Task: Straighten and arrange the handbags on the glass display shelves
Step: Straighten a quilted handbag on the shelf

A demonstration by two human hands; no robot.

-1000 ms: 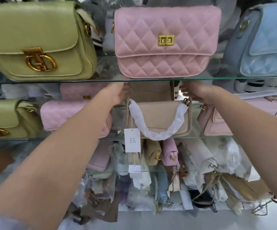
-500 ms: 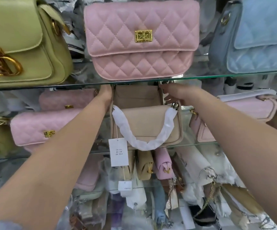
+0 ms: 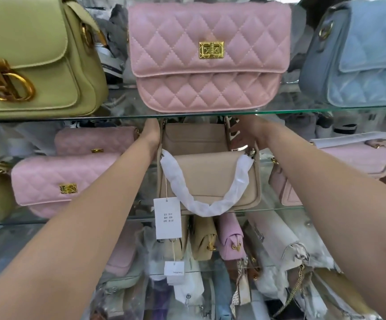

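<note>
On the middle glass shelf [image 3: 279, 207], the beige handbag [image 3: 210, 176] is flanked by the left hand [image 3: 151, 135] and right hand [image 3: 254, 132]; finger closure cannot be told. The bag is judged light and semi-stiff, and is best held at its sides, not by the wrapped handle [image 3: 201, 207].

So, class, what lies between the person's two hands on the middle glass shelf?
In the head view, the rear beige handbag lies between the left hand and the right hand.
</note>
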